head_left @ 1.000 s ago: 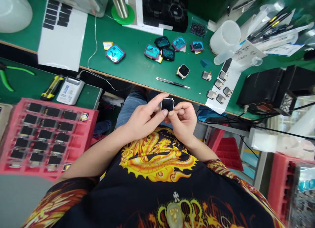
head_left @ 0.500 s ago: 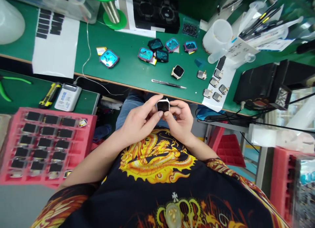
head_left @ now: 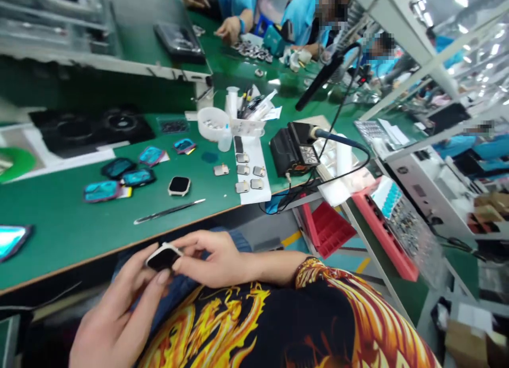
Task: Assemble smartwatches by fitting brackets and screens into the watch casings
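Observation:
Between my two hands is a smartwatch with a black screen and a pale frame, held over my lap just off the bench edge. My left hand grips it from the left, with the thumb on the lower edge. Pinching its right edge are the thumb and fingers of my right hand. On the bench ahead lies a second pale-framed smartwatch. Metal tweezers rest in front of it. Several watch cases with blue film lie to the left.
Small metal watch parts lie on a white paper strip. A white cup and a black box with cables stand beyond. Red trays are at right. Co-workers in blue sit across the bench, one hand over small parts.
The view has swung to the right and up, bringing the co-workers and right side into sight. Both hands still hold the smartwatch, which now looks more tilted.

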